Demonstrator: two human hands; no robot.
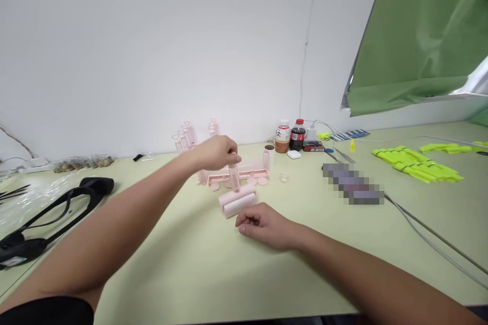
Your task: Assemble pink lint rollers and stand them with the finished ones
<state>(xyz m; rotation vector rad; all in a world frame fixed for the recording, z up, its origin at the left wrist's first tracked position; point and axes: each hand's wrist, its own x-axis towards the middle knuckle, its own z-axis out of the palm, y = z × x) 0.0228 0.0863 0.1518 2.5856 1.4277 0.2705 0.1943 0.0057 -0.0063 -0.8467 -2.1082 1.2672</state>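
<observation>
My left hand (221, 153) pinches the top of the upright handle of a pale pink lint roller (234, 177). The roller head, with its white roll (240, 204), lies on the table below. Just to the right of the roll, my right hand (264, 225) rests on the table with its fingers loosely curled; I see nothing in it. Behind the lint roller lies a long pink tray-like part (238, 176) with several round pink discs (214, 187) near it. More pink handles (185, 135) stand against the wall, partly hidden by my left hand.
Two drink bottles, an amber one (282, 137) and a dark one with a red cap (297, 135), stand by the wall. Bundled yellow strips (417, 162) and cables (427, 241) lie to the right. A black strapped headset (57, 218) and clear plastic wrap (38, 203) lie left.
</observation>
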